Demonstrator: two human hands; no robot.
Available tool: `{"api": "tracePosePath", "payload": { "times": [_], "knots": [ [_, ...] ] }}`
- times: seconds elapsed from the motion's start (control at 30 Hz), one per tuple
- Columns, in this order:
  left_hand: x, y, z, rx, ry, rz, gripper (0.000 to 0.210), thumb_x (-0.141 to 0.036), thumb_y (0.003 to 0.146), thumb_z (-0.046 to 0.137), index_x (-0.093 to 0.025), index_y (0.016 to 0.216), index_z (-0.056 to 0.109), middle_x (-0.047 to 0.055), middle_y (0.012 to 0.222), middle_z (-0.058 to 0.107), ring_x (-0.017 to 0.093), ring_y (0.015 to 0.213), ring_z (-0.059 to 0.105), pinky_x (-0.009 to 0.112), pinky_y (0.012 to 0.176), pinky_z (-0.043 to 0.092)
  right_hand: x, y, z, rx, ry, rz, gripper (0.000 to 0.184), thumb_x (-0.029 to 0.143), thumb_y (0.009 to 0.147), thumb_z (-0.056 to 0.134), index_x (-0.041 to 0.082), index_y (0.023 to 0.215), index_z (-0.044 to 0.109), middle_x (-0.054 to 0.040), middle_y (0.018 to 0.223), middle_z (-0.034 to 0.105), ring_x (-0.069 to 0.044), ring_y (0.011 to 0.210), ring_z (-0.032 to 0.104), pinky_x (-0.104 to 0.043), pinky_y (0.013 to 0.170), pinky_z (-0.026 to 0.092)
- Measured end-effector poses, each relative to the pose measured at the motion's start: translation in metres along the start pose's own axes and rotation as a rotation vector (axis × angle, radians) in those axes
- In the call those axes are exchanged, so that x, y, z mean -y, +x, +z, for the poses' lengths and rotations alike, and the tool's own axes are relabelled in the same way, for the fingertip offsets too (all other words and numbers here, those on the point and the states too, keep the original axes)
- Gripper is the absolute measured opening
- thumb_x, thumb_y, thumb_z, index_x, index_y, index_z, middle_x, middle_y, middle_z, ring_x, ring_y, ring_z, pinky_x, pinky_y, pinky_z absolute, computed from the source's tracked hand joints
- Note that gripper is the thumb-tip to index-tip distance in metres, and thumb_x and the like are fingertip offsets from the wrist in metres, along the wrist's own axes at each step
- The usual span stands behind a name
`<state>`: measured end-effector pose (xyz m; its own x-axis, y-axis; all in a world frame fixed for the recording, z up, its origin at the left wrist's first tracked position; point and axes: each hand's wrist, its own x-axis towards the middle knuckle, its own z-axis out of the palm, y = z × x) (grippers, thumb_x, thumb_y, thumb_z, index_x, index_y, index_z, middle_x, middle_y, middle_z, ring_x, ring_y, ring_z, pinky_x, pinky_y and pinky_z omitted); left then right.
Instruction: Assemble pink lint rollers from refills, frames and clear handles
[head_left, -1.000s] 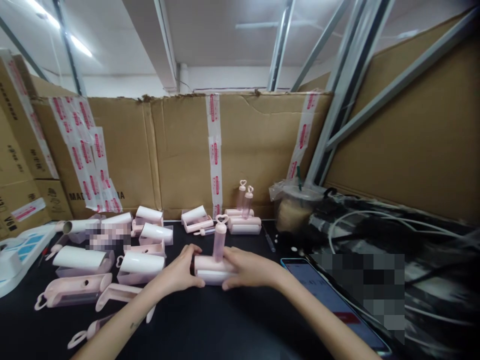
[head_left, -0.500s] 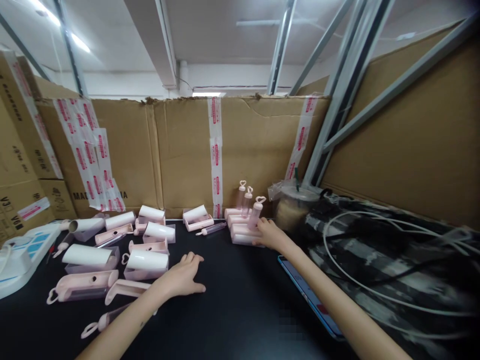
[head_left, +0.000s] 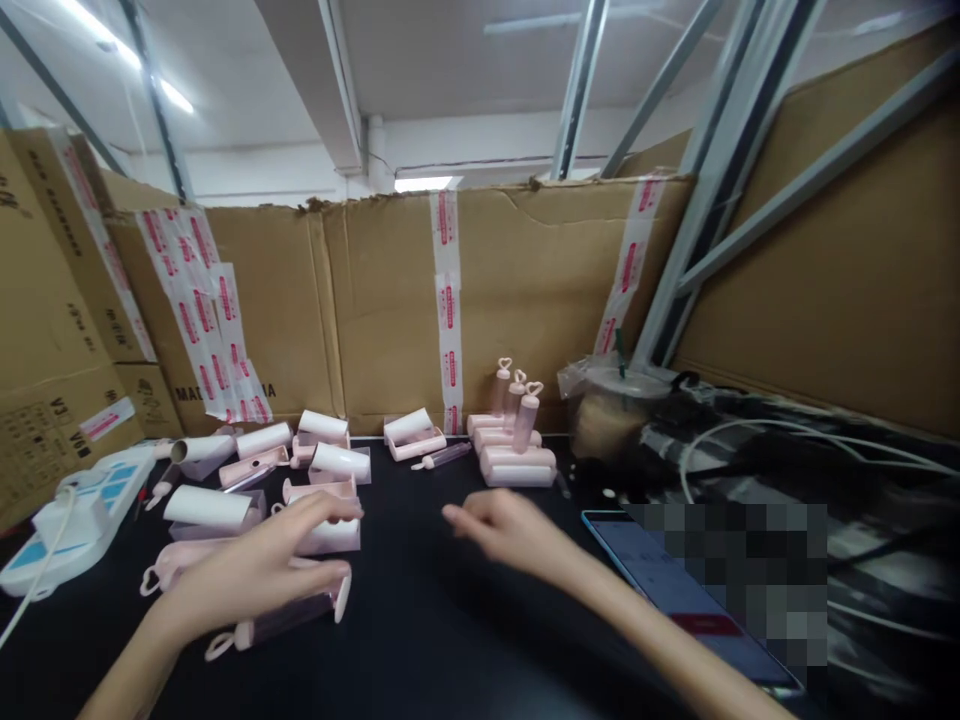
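Note:
My left hand hovers over the pink lint roller parts at the left, thumb and fingers apart, holding nothing that I can see. Under it lie a pink holder with a heart-shaped loop and a clear-pink handle. My right hand is over the black table, fingers curled in, with nothing visible in them. Behind it stand three put-together lint rollers, heart-loop handles pointing up. White paper rolls sit in clear trays around my left hand, partly hidden by it.
A loose handle and a roll on a pink holder lie at the back middle. To the right are a phone, a drink cup and cables. A power strip is at the left. Cardboard walls the back.
My right hand has come off the standing lint rollers and moved toward me and slightly left. My left hand has moved left over the loose parts. The view has shifted a little.

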<state>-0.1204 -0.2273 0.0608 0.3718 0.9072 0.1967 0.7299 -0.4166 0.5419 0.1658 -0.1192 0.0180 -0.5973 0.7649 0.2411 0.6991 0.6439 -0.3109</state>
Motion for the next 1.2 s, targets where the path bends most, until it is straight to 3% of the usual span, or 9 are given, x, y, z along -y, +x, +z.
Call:
{"api": "tracePosePath", "payload": {
  "times": [0.07,0.13,0.23,0.4,0.53,0.7,0.9,1.03,1.2],
  "knots": [
    [0.017,-0.018,0.007,-0.07,0.075,-0.041,0.045,-0.037,0.075,0.058,-0.033,0.119,0.051,0.003,0.127,0.048,0.027,0.12,0.04,0.037,0.099,0.033,0.03,0.012,0.021,0.015,0.133,-0.29,0.047,0.033,0.096,0.022,0.017,0.081,0.064,-0.0067,0.091,0.066,-0.016,0.077,0.063,-0.027,0.076,0.046],
    [0.036,-0.033,0.023,-0.141,0.193,-0.097,0.053,-0.035,0.073,0.061,-0.035,0.123,0.046,0.003,0.134,0.04,0.03,0.126,0.031,0.044,0.102,0.027,0.051,0.026,0.038,-0.011,0.082,-0.477,0.03,0.031,0.092,0.038,0.016,0.109,0.057,-0.011,0.123,0.051,-0.021,0.106,0.054,-0.031,0.09,0.04],
    [0.063,-0.044,0.051,-0.198,0.314,-0.165,0.058,-0.032,0.075,0.057,-0.034,0.13,0.038,0.005,0.135,0.037,0.03,0.128,0.025,0.05,0.102,0.025,0.061,0.043,0.052,0.013,-0.056,-0.584,0.05,0.028,0.082,0.056,0.015,0.127,0.04,-0.0142,0.134,0.039,-0.026,0.118,0.042,-0.036,0.096,0.037],
    [0.083,-0.045,0.072,-0.234,0.423,-0.158,0.044,-0.036,0.08,0.052,-0.035,0.124,0.044,0.004,0.134,0.035,0.032,0.128,0.024,0.052,0.101,0.025,0.053,0.045,0.057,-0.001,-0.139,-0.545,0.033,0.029,0.083,0.054,0.018,0.114,0.047,-0.0117,0.127,0.043,-0.024,0.106,0.05,-0.035,0.088,0.043],
    [0.073,-0.032,0.082,-0.206,0.372,-0.08,0.036,-0.034,0.086,0.044,-0.034,0.121,0.046,0.005,0.131,0.036,0.028,0.121,0.034,0.049,0.097,0.033,0.04,0.033,0.048,-0.011,-0.214,-0.464,0.017,0.03,0.087,0.047,0.017,0.097,0.051,-0.0094,0.112,0.049,-0.019,0.084,0.057,-0.03,0.073,0.047],
    [0.042,0.011,0.109,-0.111,0.346,0.109,0.033,-0.034,0.086,0.045,-0.033,0.119,0.045,0.005,0.132,0.034,0.025,0.117,0.038,0.047,0.095,0.037,-0.002,0.025,0.021,0.017,-0.218,-0.351,0.011,0.025,0.081,0.054,0.018,0.089,0.052,-0.0048,0.102,0.051,-0.014,0.069,0.057,-0.024,0.061,0.045],
    [0.026,0.075,0.135,-0.191,0.512,0.14,0.031,-0.033,0.087,0.043,-0.022,0.117,0.046,0.012,0.129,0.041,0.028,0.111,0.041,0.047,0.087,0.041,-0.054,0.029,0.002,-0.017,-0.173,-0.29,0.005,0.02,0.078,0.056,0.017,0.079,0.053,-0.0039,0.09,0.052,-0.014,0.069,0.056,-0.023,0.064,0.045],
    [0.032,0.088,0.138,-0.183,0.548,0.216,0.042,-0.038,0.086,0.044,-0.019,0.123,0.038,0.013,0.127,0.044,0.028,0.114,0.04,0.047,0.09,0.038,-0.06,0.027,0.003,-0.052,-0.12,-0.278,0.005,0.021,0.079,0.055,0.017,0.08,0.055,-0.0051,0.093,0.055,-0.015,0.075,0.056,-0.025,0.07,0.045],
    [0.034,0.075,0.125,-0.24,0.571,0.365,0.056,-0.049,0.081,0.05,-0.016,0.123,0.036,0.014,0.124,0.046,0.029,0.117,0.038,0.05,0.095,0.03,-0.042,0.012,-0.004,-0.165,-0.07,-0.237,0.02,0.031,0.088,0.044,0.018,0.095,0.057,-0.008,0.104,0.057,-0.015,0.073,0.058,-0.027,0.069,0.043]
  ]
}}
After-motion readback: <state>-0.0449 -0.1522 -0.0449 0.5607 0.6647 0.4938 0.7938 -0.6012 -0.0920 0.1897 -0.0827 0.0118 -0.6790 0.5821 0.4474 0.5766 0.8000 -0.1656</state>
